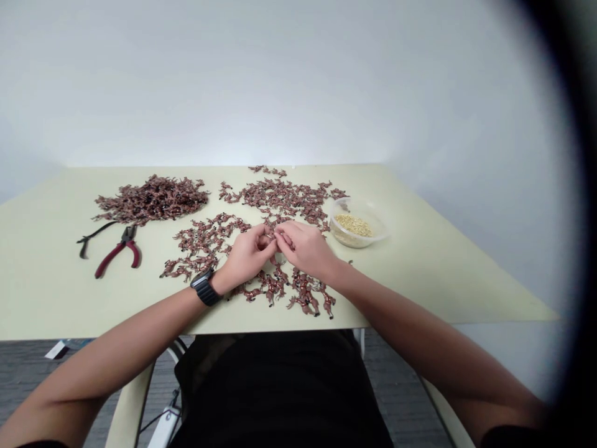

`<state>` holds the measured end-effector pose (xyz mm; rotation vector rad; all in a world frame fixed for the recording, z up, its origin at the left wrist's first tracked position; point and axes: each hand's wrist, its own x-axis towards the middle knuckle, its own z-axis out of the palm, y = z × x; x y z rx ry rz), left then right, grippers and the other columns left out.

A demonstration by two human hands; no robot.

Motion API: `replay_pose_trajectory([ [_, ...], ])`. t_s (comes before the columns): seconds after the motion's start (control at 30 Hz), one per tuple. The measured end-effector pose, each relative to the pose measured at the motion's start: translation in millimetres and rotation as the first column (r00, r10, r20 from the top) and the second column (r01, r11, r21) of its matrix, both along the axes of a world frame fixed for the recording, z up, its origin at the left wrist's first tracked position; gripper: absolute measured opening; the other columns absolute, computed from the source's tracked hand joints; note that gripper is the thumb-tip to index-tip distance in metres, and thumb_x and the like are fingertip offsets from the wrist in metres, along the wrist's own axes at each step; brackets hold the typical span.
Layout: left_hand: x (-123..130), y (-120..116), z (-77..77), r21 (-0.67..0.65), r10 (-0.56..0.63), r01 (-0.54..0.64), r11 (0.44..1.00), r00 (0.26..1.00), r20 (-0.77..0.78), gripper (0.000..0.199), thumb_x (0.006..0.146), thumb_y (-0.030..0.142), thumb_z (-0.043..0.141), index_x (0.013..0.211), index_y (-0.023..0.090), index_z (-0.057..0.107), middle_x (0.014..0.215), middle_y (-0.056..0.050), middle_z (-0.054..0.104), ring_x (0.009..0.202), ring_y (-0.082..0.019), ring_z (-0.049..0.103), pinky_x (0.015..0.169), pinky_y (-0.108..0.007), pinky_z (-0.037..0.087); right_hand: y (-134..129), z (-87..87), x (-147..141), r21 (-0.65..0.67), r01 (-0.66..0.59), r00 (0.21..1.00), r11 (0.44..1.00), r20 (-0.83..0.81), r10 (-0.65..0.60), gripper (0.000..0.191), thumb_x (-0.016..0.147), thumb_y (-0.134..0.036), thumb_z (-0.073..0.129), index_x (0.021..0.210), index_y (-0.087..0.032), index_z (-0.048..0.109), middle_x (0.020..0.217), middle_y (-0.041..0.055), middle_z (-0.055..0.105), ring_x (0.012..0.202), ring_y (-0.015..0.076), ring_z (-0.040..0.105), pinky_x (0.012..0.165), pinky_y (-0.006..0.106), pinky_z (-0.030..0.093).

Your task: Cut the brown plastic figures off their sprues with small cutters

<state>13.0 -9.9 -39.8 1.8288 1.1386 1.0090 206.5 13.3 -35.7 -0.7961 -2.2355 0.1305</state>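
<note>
Fingers (285, 238) of both hands are meeting in the head camera's view, curled narrow and close over the worktop (433, 280). From where I'm standing, a bit of brown is showing inside the left hand (247, 255), but I cannot tell what it or the right hand (308, 246) is holding. Small brown animal figures (271, 287) are lying loose beneath and around both hands, some near the front edge. Farther left, a dense heap (156, 199) of them is sitting apart, with red-handled pliers (114, 256) and a thin dark tool (99, 233) lying in front. A clear tub (379, 235) is standing just right of the figures, holding gold-coloured bits (354, 225). A dark watch (205, 287) is circling the left wrist.
</note>
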Motion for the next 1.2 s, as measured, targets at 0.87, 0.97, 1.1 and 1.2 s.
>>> replay_pose_trajectory([
  [0.87,-10.3,9.3,-0.9,0.186,-0.024,0.027,0.982,1.000,-0.016,0.036,0.097,0.042,0.070,0.122,0.017,0.076,0.089,-0.006,0.080,0.076,-0.020,0.074,0.076,-0.031,0.058,-2.0,11.1,5.1,-0.225,0.051,0.980,0.973,-0.176,-0.093,0.011,0.099,-0.023,0.059,0.091,-0.020,0.066,0.068,-0.0010,0.057,0.061,0.0136,0.048,0.063,0.028,0.040],
  [0.97,-10.0,8.0,1.5,0.140,-0.058,0.055,0.989,0.998,0.018,0.033,0.098,0.042,0.069,0.118,0.017,0.076,0.081,-0.004,0.078,0.070,-0.018,0.071,0.070,-0.029,0.057,-0.4,11.8,8.0,-0.129,0.007,0.988,0.992,-0.154,-0.027,0.011,0.101,-0.020,0.056,0.094,-0.019,0.065,0.073,0.0005,0.059,0.064,0.0143,0.051,0.064,0.028,0.041],
  [1.1,-11.7,6.9,5.3,0.190,-0.065,0.064,0.980,0.998,-0.004,0.030,0.099,0.041,0.068,0.115,0.017,0.076,0.085,-0.004,0.078,0.073,-0.018,0.071,0.072,-0.028,0.056,0.0,10.8,9.0,0.055,-0.068,0.992,0.996,-0.107,0.073,0.015,0.102,-0.016,0.050,0.097,-0.018,0.064,0.085,0.0063,0.066,0.077,0.0176,0.058,0.072,0.031,0.046],
  [1.2,-14.5,7.9,7.1,0.309,-0.021,0.056,0.949,0.993,-0.116,0.030,0.098,0.041,0.069,0.117,0.018,0.076,0.097,-0.006,0.081,0.083,-0.019,0.075,0.077,-0.029,0.057,-3.1,11.7,7.7,-0.043,-0.034,0.991,0.998,-0.132,0.028,0.014,0.101,-0.019,0.053,0.095,-0.018,0.065,0.078,0.0036,0.063,0.069,0.0161,0.055,0.068,0.031,0.045],
])
